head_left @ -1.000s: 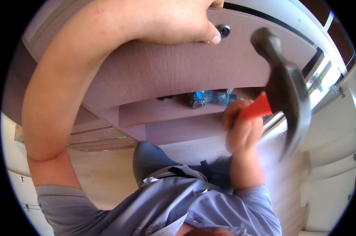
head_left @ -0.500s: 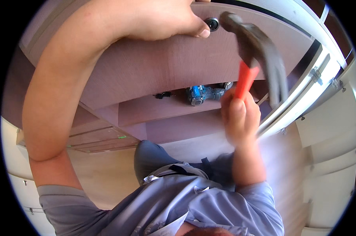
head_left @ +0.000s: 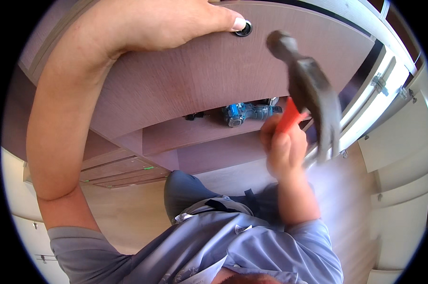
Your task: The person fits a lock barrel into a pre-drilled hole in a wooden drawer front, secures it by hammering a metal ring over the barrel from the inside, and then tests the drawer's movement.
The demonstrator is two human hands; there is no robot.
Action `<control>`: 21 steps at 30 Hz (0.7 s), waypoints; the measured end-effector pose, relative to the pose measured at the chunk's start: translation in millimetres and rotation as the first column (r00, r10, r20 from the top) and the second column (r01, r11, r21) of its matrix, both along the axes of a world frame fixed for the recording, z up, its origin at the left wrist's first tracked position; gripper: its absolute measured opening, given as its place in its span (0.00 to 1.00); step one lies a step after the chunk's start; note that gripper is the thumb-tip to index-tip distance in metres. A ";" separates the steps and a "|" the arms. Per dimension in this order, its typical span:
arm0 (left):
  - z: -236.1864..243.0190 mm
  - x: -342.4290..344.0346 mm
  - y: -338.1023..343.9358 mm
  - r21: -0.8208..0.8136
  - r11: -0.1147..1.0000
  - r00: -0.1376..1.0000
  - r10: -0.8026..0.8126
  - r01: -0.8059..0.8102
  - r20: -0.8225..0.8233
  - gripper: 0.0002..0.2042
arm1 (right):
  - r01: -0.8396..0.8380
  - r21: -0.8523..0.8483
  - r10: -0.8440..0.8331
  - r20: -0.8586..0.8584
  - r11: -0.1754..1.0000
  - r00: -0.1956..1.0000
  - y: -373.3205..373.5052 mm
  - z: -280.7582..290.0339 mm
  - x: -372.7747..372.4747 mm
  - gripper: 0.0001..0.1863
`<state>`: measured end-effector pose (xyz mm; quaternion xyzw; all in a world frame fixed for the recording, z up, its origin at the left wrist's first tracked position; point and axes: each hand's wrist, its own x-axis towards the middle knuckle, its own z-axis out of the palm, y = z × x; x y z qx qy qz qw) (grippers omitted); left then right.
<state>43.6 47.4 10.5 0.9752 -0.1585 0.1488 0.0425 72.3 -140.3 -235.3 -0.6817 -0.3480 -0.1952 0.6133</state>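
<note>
My left hand (head_left: 162,23) reaches across the top of a brownish wood-grain panel (head_left: 214,71). Its thumb presses on the rim of a small round black fitting (head_left: 244,29) set near the panel's upper edge; the other fingers are hidden beyond that edge. My right hand (head_left: 286,149) is closed around the red handle of a claw hammer (head_left: 313,85). The hammer's head is raised to the right of the fitting and apart from it, striking face toward the fitting, claw pointing down and smeared by motion.
Below the panel, a blue cordless drill (head_left: 247,113) lies on a shelf (head_left: 190,135), beside a small black object (head_left: 195,115). White door panels with hinges (head_left: 379,83) stand at the right. Lower left are drawer fronts (head_left: 114,170) with green tabs. My knee (head_left: 185,187) is close to the cabinet.
The hammer has dropped slightly and tilted, with my right hand lower. My left thumb has shifted left and now overlaps the fitting's rim, which also appears farther left.
</note>
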 end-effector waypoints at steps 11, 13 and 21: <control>4.2 -4.1 -10.7 -0.051 0.987 0.987 0.150 -0.153 -0.052 0.15 | 0.021 -0.018 -0.021 0.003 1.000 1.000 3.6 8.7 8.3 0.35; -5.7 -4.8 -2.2 -0.040 0.998 0.999 0.043 -0.042 0.023 0.15 | 0.009 -0.053 -0.012 -0.056 0.999 0.998 3.2 9.7 9.0 0.34; 2.4 -15.0 -0.9 0.001 0.995 0.994 -0.104 0.104 0.023 0.18 | 0.010 -0.099 0.005 0.154 0.995 0.988 -7.2 -0.4 5.6 0.22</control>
